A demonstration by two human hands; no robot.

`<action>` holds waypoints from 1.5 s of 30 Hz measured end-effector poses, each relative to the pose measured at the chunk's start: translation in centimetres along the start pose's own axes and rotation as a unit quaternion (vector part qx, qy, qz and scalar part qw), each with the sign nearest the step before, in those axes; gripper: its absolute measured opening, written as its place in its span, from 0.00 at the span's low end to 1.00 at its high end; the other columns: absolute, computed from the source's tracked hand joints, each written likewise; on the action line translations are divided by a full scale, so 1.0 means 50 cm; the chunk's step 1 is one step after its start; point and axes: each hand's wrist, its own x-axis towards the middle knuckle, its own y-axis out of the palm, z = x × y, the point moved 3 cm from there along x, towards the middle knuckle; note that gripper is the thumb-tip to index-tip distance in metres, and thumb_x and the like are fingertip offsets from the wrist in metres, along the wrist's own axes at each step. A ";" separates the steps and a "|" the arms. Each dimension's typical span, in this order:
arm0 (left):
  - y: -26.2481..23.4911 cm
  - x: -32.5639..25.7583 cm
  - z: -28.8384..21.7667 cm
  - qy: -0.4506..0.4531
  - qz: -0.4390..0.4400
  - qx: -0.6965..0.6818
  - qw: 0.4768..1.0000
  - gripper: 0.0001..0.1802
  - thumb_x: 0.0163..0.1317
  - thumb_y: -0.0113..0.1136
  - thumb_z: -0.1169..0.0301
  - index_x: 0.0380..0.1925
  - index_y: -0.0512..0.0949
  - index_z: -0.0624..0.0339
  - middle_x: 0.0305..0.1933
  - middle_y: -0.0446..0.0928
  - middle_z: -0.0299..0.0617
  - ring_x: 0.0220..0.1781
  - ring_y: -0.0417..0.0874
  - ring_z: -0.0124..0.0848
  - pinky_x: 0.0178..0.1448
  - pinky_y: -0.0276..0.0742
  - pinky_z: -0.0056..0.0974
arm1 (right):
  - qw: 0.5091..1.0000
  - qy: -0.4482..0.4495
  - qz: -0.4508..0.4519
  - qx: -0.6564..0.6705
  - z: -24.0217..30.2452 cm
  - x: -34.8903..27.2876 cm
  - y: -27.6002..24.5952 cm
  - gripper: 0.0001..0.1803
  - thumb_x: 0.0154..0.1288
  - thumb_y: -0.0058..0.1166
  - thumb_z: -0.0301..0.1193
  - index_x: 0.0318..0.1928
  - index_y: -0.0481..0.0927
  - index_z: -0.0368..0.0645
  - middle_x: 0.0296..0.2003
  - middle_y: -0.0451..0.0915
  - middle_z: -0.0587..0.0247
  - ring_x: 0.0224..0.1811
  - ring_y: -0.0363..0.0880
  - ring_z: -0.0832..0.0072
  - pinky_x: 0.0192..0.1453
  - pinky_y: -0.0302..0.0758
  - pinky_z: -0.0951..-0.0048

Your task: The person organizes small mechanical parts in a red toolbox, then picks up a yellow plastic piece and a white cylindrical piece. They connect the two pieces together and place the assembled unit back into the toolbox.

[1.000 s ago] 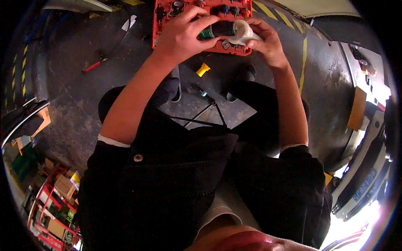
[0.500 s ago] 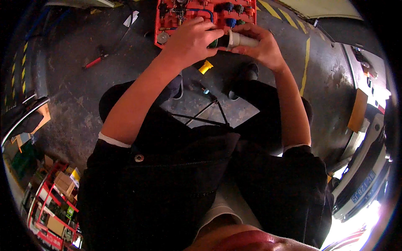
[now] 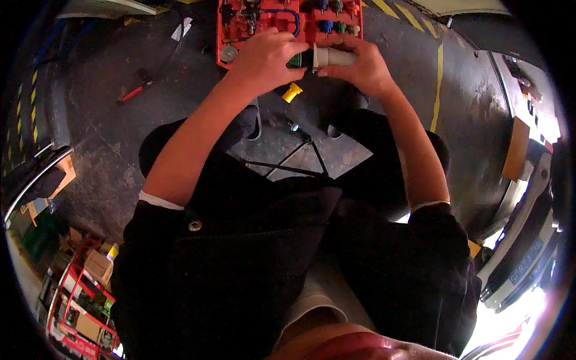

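Just past my feet, both hands work on one cylindrical fitting. My left hand [image 3: 264, 60] is closed around its green-and-black end piece [image 3: 296, 60], seen partly between thumb and fingers. My right hand [image 3: 369, 66] grips the cream-white tube [image 3: 336, 57], whose wider collar faces the dark end. The two parts meet or nearly meet; whether they are joined I cannot tell. Behind my hands lies an open red tool case [image 3: 306, 30] with fittings in moulded slots, among them blue and green caps [image 3: 326, 26] and a round metal disc [image 3: 228, 54].
On the floor are a yellow fitting [image 3: 292, 92], a small blue-ended piece [image 3: 294, 127] and a red-handled tool [image 3: 132, 94]. Thin black bars [image 3: 288, 165] cross between my legs. A vehicle bumper [image 3: 516, 252] stands at right, and a red shelf rack [image 3: 78, 294] at lower left.
The view has shifted slightly, so the case and hands appear a little further left. More of the green end piece shows beside my left fingers. Both hands keep their hold.
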 end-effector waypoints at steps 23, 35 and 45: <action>0.017 0.001 0.005 0.004 0.000 0.011 1.000 0.25 0.50 0.75 0.61 0.50 0.85 0.55 0.46 0.84 0.41 0.47 0.84 0.42 0.53 0.82 0.44 | 0.999 -0.020 -0.024 -0.013 -0.004 -0.008 0.000 0.35 0.51 0.79 0.41 0.59 0.80 0.42 0.49 0.85 0.60 0.52 0.85 0.68 0.60 0.79 0.65; -0.001 0.002 0.030 -0.057 -0.023 -0.024 0.998 0.26 0.52 0.76 0.55 0.49 0.86 0.56 0.50 0.85 0.48 0.51 0.86 0.46 0.56 0.82 0.44 | 0.977 0.009 -0.020 0.210 -0.078 0.006 -0.014 0.35 0.61 0.72 0.33 0.66 0.72 0.39 0.54 0.82 0.58 0.54 0.83 0.69 0.61 0.79 0.66; 0.002 -0.003 0.022 -0.103 0.054 -0.061 0.991 0.26 0.53 0.74 0.53 0.50 0.86 0.54 0.48 0.85 0.49 0.48 0.87 0.46 0.55 0.82 0.45 | 0.907 0.119 -0.107 0.390 -0.122 0.003 -0.048 0.28 0.72 0.59 0.37 0.66 0.72 0.35 0.51 0.82 0.56 0.52 0.84 0.66 0.57 0.82 0.64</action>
